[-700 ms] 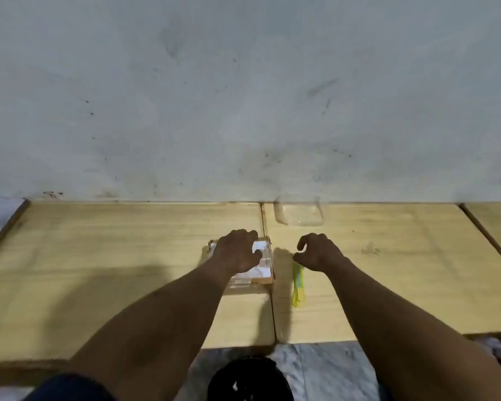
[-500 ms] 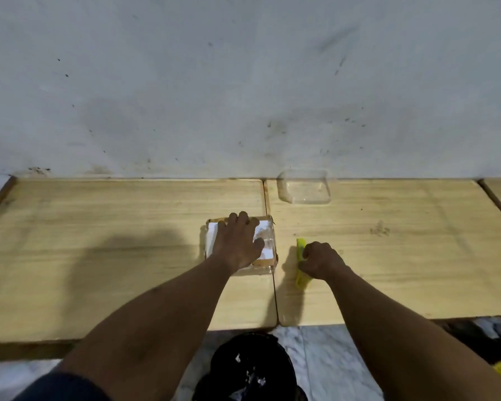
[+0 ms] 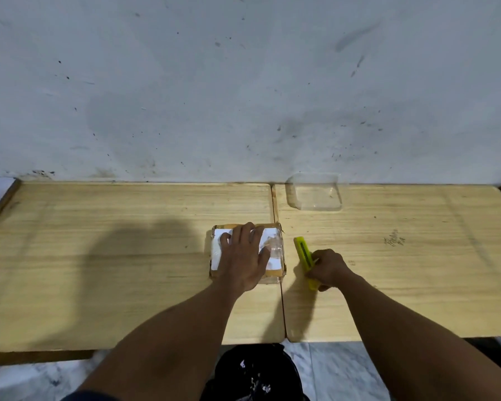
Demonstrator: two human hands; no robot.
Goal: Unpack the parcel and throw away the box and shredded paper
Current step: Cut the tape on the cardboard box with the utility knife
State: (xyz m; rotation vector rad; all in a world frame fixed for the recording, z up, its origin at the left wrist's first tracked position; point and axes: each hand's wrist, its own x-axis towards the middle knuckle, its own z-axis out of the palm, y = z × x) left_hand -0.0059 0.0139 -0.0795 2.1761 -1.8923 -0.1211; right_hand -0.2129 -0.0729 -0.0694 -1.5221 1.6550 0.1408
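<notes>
A small cardboard parcel [image 3: 275, 266] with a white label and clear tape lies at the middle of the wooden table [image 3: 128, 256]. My left hand [image 3: 245, 256] rests flat on its top, fingers spread. Just right of the parcel, my right hand [image 3: 327, 269] is closed around the lower part of a yellow utility knife [image 3: 302, 251] that lies on the table, its tip pointing away from me. The parcel is closed; its contents are hidden.
A clear plastic container [image 3: 315, 192] sits against the grey wall at the table's back. A seam [image 3: 278, 285] splits the table into two boards. A black bin bag [image 3: 258, 371] stands on the marble floor below the front edge.
My right hand dropped onto the yellow knife and closed on it. My left hand flattened and spread on the parcel. The view tilted down, showing more of the bin.
</notes>
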